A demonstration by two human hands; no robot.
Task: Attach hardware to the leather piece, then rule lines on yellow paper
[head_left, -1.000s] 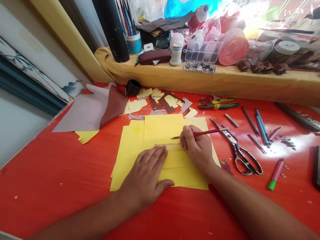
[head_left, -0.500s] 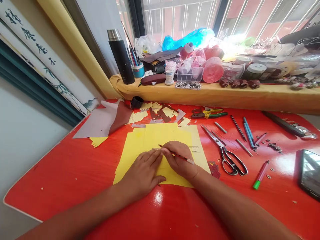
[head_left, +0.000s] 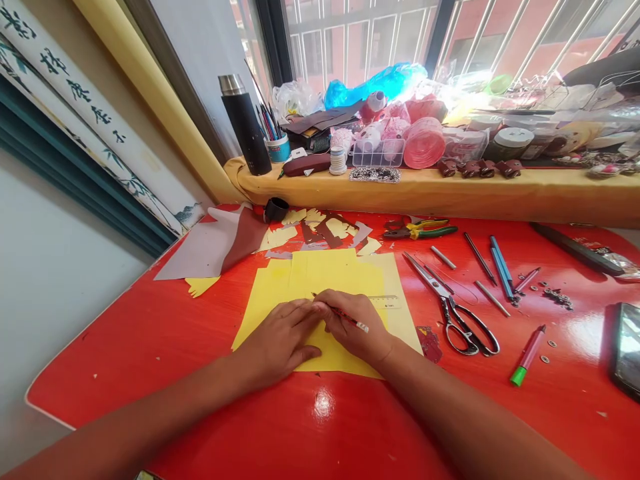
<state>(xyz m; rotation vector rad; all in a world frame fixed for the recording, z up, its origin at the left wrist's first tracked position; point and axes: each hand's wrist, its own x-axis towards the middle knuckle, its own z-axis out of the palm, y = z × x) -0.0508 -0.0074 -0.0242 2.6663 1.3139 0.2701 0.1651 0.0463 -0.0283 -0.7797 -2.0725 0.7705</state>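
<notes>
Yellow paper sheets point(head_left: 280, 283) lie stacked on the red table point(head_left: 150, 347). My left hand point(head_left: 280, 337) rests flat on them, fingers stretched out, pressing on a clear ruler point(head_left: 390, 301) whose right end shows past my other hand. My right hand point(head_left: 357, 323) is closed on a red pencil point(head_left: 345, 315), its tip touching the paper just above my left fingertips. The two hands touch each other.
Scissors point(head_left: 457, 313), pliers point(head_left: 420, 230), several pens point(head_left: 500, 263) and a green-capped marker point(head_left: 527, 347) lie to the right. A phone point(head_left: 627, 347) is at the right edge. Paper scraps point(head_left: 325, 230), grey-brown sheets point(head_left: 215, 243) and a cluttered sill with a black flask point(head_left: 245, 127) sit behind.
My right hand slid the pencil leftwards along the ruler until it met my left fingertips. The camera tilted up and drew back, showing more of the sill and window.
</notes>
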